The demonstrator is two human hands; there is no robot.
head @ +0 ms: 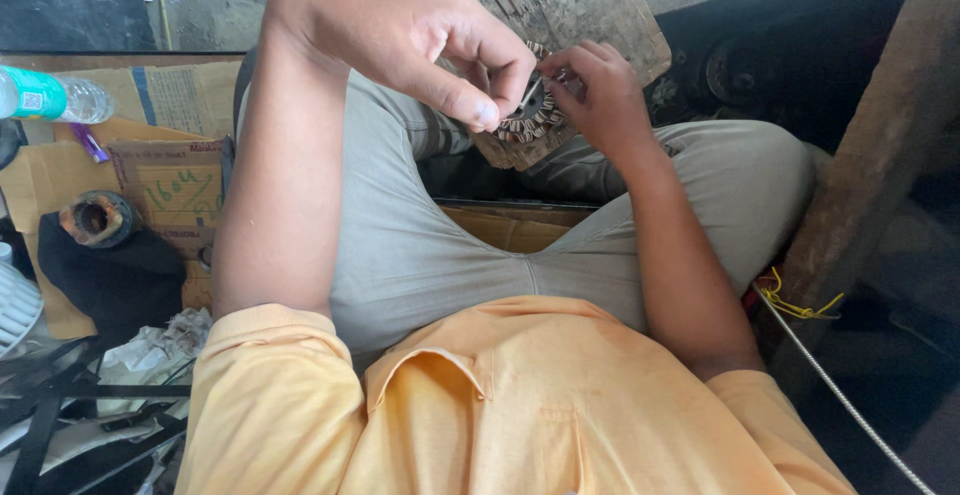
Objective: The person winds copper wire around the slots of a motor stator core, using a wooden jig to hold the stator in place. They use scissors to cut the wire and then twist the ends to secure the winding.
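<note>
**Two hands close over a small wound stator on a wooden block**

The person sits cross-legged in grey trousers and a yellow-orange shirt, both arms reaching forward to a ring-shaped motor stator (530, 115) whose rim of striped wire coils shows between the hands. The stator lies at the near edge of a worn wooden block (560, 5) just beyond the knees.

The left hand (410, 40) is curled, its thumb and forefinger pinched together right over the stator's left side; a thin pale sliver runs from that pinch towards the ring (whether it is wire or a slim tool, the view does not tell). The right hand (600, 95) is also bent shut, fingertips pressed onto the stator's right edge and holding it from that side, with much of the ring hidden beneath it.

To the left, flattened cardboard (170, 180) covers the floor. On it lie a clear plastic bottle (55, 98) with a green label, and a rusty round metal part (95, 220) resting on a dark cloth (120, 275). At the right, a length of grey cord (840, 395) with a yellow wire twisted on it runs beside a wooden post (880, 125).
</note>
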